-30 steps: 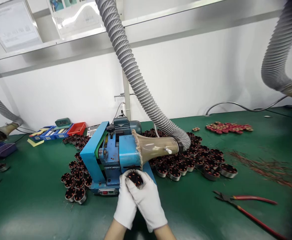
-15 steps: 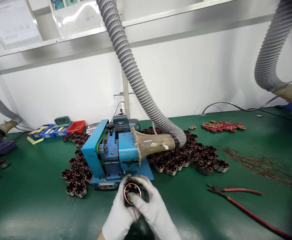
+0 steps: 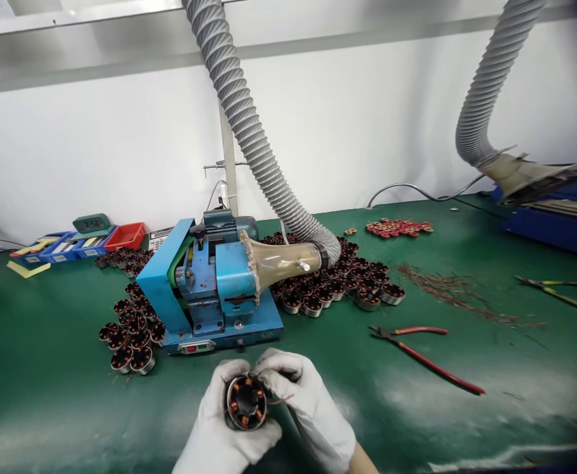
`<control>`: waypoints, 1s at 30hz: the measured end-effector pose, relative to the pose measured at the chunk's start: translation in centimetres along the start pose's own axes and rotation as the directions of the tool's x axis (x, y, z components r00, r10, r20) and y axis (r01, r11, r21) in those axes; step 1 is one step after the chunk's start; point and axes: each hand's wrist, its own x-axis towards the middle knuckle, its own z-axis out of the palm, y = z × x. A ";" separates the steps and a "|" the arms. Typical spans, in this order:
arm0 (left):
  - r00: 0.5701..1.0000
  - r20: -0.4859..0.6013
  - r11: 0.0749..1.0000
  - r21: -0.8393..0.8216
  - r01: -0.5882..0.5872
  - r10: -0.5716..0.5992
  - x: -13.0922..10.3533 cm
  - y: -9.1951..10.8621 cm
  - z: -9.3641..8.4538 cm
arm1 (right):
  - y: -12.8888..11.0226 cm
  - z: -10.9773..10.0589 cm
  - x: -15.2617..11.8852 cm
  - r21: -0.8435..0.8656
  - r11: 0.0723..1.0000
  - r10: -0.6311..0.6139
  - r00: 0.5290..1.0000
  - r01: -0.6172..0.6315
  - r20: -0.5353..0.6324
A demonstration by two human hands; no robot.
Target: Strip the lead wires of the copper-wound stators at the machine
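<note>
My left hand [image 3: 215,421], in a white glove with darkened fingertips, is wrapped round a motor stator [image 3: 247,411]. The stator is a silvery ring with copper windings and a dark centre, its open face turned up towards me. At its upper right edge my gloved right hand [image 3: 305,398] pinches with thumb and fingers. A thin copper wire [image 3: 283,399] sticks out beside those fingers; its root is hidden. Both hands are in front of a blue belt-driven machine [image 3: 239,270], apart from it.
More stators [image 3: 312,304] crowd the green table [image 3: 318,349] on both sides of the machine. Red-handled cutters [image 3: 424,355] lie to the right, before scattered wire offcuts [image 3: 446,289]. A grey hose [image 3: 253,125] drops to the machine. Small bins [image 3: 126,236] stand at back left.
The view has shifted, so the bench appears further left and higher. My right thumb has left the stator's inner face, and that hand now pinches at its upper right edge.
</note>
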 end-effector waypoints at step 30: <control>0.965 -0.160 0.973 0.134 -0.185 0.206 8.2 -3.3 2.7 | 3.1 0.9 5.7 -0.712 0.685 -0.309 0.946 0.152 -0.096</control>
